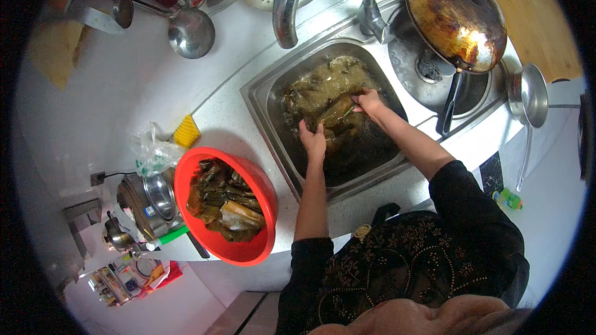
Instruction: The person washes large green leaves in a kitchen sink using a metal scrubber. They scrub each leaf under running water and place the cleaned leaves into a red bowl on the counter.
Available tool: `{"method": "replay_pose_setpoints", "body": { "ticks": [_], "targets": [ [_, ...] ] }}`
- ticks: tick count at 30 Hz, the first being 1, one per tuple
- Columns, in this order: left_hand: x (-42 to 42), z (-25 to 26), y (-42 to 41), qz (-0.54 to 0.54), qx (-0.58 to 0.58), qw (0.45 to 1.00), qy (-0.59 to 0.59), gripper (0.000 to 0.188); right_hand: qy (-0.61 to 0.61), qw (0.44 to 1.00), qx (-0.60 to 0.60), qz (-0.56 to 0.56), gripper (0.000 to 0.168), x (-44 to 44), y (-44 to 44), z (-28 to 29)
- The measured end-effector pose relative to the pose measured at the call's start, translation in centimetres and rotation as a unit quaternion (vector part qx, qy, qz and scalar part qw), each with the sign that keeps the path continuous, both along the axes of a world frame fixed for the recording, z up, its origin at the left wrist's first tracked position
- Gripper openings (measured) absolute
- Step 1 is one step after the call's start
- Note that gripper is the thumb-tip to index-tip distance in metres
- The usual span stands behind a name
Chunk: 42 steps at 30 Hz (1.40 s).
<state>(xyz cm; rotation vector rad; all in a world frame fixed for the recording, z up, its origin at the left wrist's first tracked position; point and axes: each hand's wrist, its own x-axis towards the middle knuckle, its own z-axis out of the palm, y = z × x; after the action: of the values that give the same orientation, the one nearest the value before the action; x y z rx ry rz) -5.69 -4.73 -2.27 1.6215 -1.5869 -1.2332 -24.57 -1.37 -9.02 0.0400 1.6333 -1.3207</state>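
Both my hands are over a steel sink basin of murky, frothy water. A wide, wet brown-green leaf, perhaps kelp, stretches between them. My right hand grips its upper right end, where a thin green-and-white strip shows at the fingers; I cannot make out what that is. At the lower left end, my left hand pinches the leaf between thumb and fingers. More dark leaves lie in the water, partly hidden by the murk. To the left, a red plastic basin holds a heap of similar leaves.
A chrome faucet arches in above the sink. The right-hand bowl is partly covered by an upturned, scorched pan. A metal ladle-like pan and wooden board are further right. Beside the red basin lie a yellow sponge and plastic bag.
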Motion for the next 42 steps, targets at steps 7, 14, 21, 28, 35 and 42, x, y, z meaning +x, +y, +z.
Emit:
{"method": "replay_pose_setpoints", "body": {
  "ticks": [7,14,21,28,35,42],
  "targets": [
    [-3.1,-3.8,1.4,-0.271,0.105,0.877,-0.383,0.040,0.351,0.799,0.185,0.453,0.047,1.0,0.8,3.7],
    [-3.1,8.0,-0.5,-0.166,0.135,0.955,-0.208,0.046,0.361,0.780,0.020,0.512,0.075,-0.6,4.4,11.6],
    [-0.3,14.3,-2.1,-0.150,0.015,0.988,-0.020,0.044,0.253,0.763,-0.087,0.588,0.106,5.7,6.5,11.9],
    [0.6,20.2,-3.0,-0.075,-0.073,0.994,-0.026,0.035,0.203,0.832,0.053,0.514,0.054,8.5,4.5,12.8],
    [4.9,21.1,-3.7,-0.192,-0.027,0.981,-0.010,0.050,0.204,0.895,-0.027,0.396,0.046,5.2,5.7,23.6],
    [6.0,21.4,-1.5,-0.439,-0.096,0.892,-0.043,0.064,0.234,0.898,-0.184,0.324,0.032,6.6,3.6,31.9]
  ]
}}
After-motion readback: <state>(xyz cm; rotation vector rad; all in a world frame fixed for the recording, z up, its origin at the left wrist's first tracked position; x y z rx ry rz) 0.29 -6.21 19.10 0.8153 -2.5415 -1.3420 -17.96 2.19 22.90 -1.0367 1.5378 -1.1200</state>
